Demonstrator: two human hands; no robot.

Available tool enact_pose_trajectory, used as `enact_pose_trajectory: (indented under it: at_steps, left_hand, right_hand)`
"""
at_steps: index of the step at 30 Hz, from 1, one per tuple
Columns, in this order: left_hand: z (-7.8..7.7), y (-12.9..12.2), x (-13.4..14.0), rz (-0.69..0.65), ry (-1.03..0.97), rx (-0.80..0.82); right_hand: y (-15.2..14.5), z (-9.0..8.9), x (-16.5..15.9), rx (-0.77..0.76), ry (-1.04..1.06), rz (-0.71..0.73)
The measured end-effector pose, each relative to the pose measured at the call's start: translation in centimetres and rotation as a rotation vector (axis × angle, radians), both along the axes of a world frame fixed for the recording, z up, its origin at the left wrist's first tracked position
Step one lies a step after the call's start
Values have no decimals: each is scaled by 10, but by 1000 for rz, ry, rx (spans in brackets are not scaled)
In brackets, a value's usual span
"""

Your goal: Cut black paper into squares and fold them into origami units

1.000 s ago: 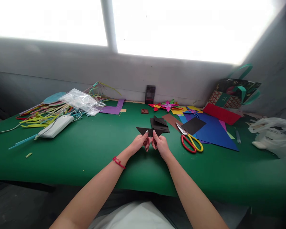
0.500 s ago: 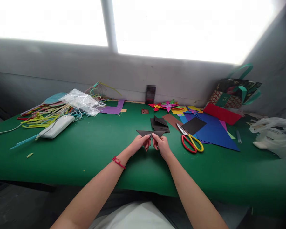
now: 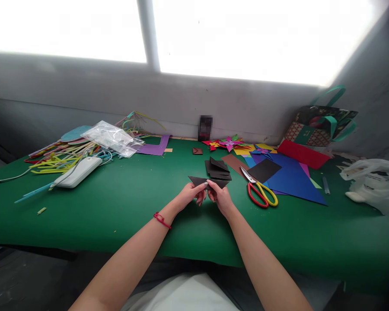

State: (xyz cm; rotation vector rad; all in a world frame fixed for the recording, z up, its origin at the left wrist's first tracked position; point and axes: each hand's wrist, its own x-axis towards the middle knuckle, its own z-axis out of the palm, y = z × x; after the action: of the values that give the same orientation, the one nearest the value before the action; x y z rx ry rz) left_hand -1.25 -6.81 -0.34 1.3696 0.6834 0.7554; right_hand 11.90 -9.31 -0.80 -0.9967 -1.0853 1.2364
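Dead centre, the left grip (image 3: 188, 195) and right grip (image 3: 221, 198) cover the lower middle of the folded black paper piece (image 3: 198, 180), hiding what lies beneath! At the back, the dark upright rectangle (image 3: 205, 128) is blurred into blocks, impossible to identify. And far right, the crumpled white plastic bag (image 3: 377, 188) is cut off by the edge, its printing too small to read!
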Motion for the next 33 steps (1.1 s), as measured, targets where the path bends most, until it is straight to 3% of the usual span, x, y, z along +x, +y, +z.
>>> enact_pose_trajectory:
  at_steps: [5, 11, 25, 33]
  left_hand:
    - [0, 1, -2, 0, -20, -22]
    - [0, 2, -1, 90, -18, -16]
    - [-6, 5, -2, 46, -43, 27]
    - [-5, 6, -1, 50, -35, -14]
  right_hand:
    - [2, -3, 3, -13, 19, -42]
    - [3, -4, 3, -19, 17, -83]
    - [2, -6, 5, -50, 63, -46]
    - [3, -3, 3, -17, 45, -109]
